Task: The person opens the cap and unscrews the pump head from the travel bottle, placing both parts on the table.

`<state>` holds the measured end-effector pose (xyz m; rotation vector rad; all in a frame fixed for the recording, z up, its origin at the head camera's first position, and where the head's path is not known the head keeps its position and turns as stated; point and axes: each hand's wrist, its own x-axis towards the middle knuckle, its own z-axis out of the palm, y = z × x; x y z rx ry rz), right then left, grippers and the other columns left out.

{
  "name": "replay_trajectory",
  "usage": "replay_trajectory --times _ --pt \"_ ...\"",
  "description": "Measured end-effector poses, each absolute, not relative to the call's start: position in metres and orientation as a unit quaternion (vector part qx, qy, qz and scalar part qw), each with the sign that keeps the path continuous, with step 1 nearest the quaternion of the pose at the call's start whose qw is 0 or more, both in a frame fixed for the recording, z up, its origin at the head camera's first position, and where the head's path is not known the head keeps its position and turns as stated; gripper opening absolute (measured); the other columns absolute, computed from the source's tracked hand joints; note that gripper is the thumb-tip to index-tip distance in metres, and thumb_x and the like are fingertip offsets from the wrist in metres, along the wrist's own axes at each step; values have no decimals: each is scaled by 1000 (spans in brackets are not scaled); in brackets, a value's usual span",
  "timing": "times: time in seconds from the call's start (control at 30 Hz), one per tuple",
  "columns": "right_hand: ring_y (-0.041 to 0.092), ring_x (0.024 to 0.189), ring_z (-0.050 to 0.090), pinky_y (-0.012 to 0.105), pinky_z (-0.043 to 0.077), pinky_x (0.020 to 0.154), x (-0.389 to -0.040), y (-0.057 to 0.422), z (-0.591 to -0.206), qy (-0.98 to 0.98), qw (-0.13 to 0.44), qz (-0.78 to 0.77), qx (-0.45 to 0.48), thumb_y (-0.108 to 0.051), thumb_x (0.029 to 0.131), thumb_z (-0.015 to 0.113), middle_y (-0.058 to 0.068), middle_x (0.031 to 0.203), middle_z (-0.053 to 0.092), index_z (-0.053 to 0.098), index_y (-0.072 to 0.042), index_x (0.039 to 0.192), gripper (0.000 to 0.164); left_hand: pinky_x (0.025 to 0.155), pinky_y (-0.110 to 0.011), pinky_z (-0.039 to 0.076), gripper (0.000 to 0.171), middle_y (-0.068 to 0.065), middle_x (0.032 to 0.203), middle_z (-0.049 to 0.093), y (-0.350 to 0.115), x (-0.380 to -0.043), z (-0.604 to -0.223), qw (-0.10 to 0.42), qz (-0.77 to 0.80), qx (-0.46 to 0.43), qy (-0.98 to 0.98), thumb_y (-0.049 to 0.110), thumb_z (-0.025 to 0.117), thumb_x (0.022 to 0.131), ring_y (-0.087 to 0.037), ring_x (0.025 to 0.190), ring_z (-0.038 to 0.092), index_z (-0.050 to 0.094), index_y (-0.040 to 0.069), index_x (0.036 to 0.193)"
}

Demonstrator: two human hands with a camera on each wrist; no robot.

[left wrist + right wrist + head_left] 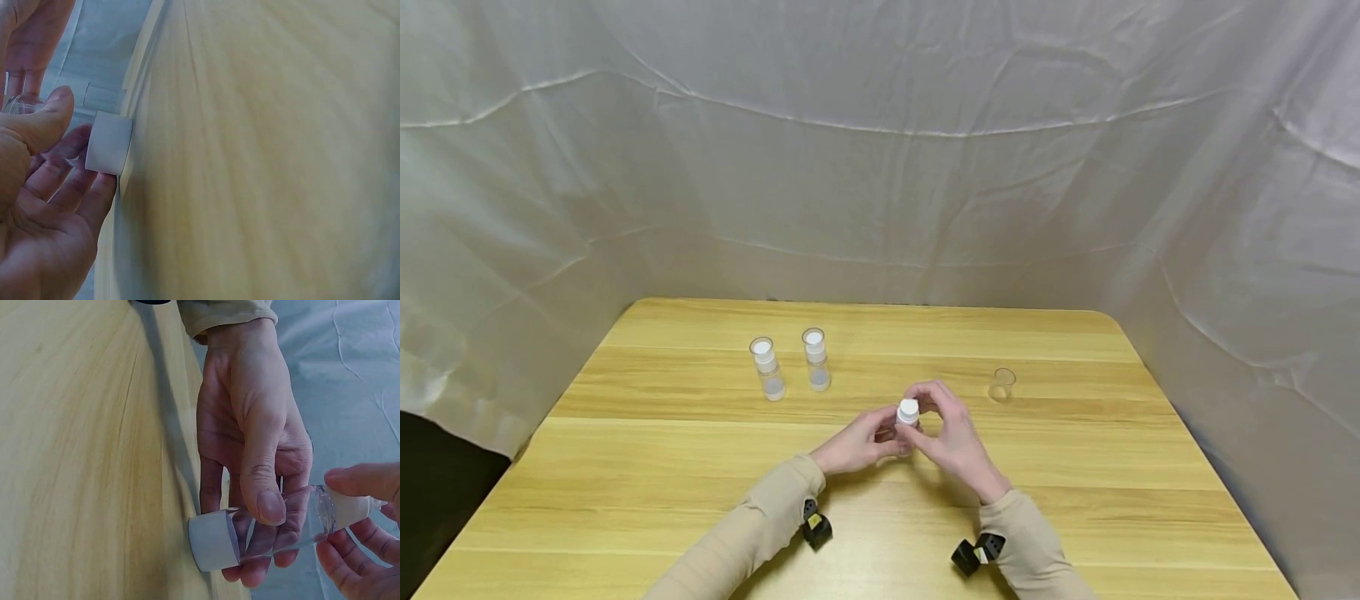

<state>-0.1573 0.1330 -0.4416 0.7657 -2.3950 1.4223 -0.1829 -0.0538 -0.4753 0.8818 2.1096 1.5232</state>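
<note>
A clear pump bottle [908, 410] with a white base and white pump top stands upright between my hands, close over the table. My left hand [856, 446] grips its clear body, thumb on one side and fingers on the other, as the right wrist view shows. The thumb and fingers of my right hand [953, 437] pinch the white collar [350, 508] under the pump top. In the left wrist view the white base [109, 144] sticks out below the left fingers. No clear cap covers the pump top.
Two similar clear bottles, one at the left [768, 371] and one beside it [816, 360], stand upright with clear caps over their white tops. A loose clear cap [1002, 386] rests at the right on the wooden table [625, 475]. Grey sheeting [880, 183] hangs behind.
</note>
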Motion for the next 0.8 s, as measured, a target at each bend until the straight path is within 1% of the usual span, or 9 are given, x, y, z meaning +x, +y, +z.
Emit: replay_trajectory --times 0.17,0.3,0.37,0.5,0.6,0.7,0.8 --pt "22 99 64 35 62 90 -158 133 -441 -818 124 484 286 7 78 77 12 109 66 62 -1 115 40 115 -37 47 51 -20 138 62 -55 -183 -475 189 535 323 758 7 63 97 -34 130 59 46 -4 144" --pt "22 104 63 37 61 91 -158 134 -442 -817 124 483 291 5 78 79 13 113 66 61 -2 120 46 115 -36 48 51 -24 138 61 -55 -183 -475 187 537 332 753 5 62 97 -37 130 59 44 -6 144" --pt "22 103 63 37 61 91 -158 133 -442 -817 128 484 286 1 78 81 13 113 66 61 -3 122 48 114 -34 48 51 -24 138 61 -55 -183 -476 189 541 331 750 5 62 97 -37 130 59 45 -6 144" --pt "22 96 65 37 61 88 -158 133 -443 -817 135 492 269 -2 78 83 10 108 67 61 -1 117 45 115 -33 48 49 -21 138 61 -54 -183 -476 194 541 320 753 6 64 97 -34 131 59 48 -4 142" --pt "22 93 66 35 61 86 -158 133 -442 -816 137 495 266 1 78 82 10 105 67 62 0 113 40 116 -35 47 49 -17 140 61 -54 -183 -475 195 535 314 760 8 65 96 -31 132 59 49 -2 141" --pt "22 94 65 33 61 87 -158 133 -441 -813 137 493 278 5 79 79 11 106 67 63 0 112 38 117 -39 46 52 -19 141 60 -54 -183 -475 189 531 318 762 8 65 96 -33 132 58 47 -2 144" --pt "23 98 64 34 61 89 -158 133 -441 -810 131 493 288 7 78 78 12 109 67 63 1 115 40 116 -41 47 53 -21 141 60 -54 -183 -475 185 530 323 762 8 64 97 -35 131 59 45 -4 145"
